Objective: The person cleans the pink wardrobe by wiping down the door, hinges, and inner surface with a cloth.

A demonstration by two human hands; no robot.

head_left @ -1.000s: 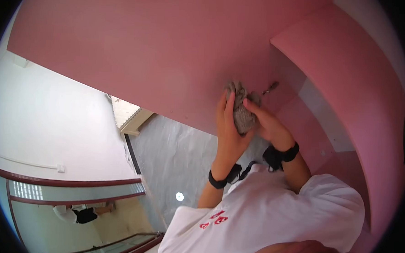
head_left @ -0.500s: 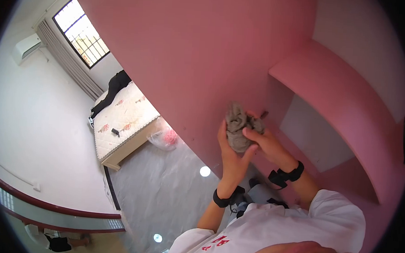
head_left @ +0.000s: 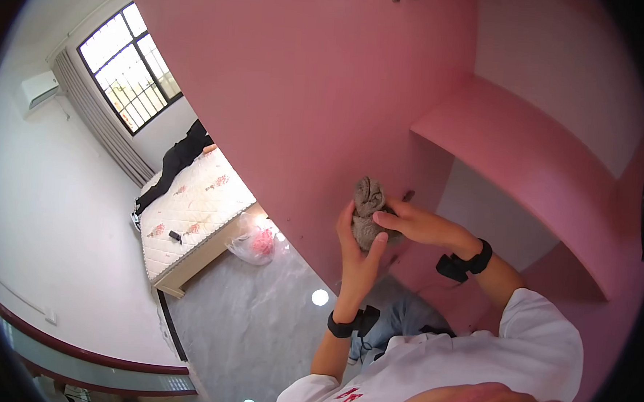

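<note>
A crumpled grey-brown cloth [head_left: 369,196] is bunched up between my two hands, in front of the pink panel. My left hand [head_left: 358,265] grips its lower left side, thumb pointing up along the bundle. From the right, my right hand [head_left: 422,227] closes on the same cloth with its thumb pressed onto the front. Part of the cloth lies hidden behind the fingers. Each wrist wears a black strap.
A curved pink shelf [head_left: 517,164] juts out on the right. Left of the panel stands a bed [head_left: 198,209] with a person in dark trousers [head_left: 171,167] lying on it. A clear plastic bag [head_left: 250,244] sits on the grey floor [head_left: 250,321].
The cloth has been squeezed into a tighter, narrower bundle, with both hands still on it. My view has shifted slightly, and a small dark fixture now shows at the top of the panel.
</note>
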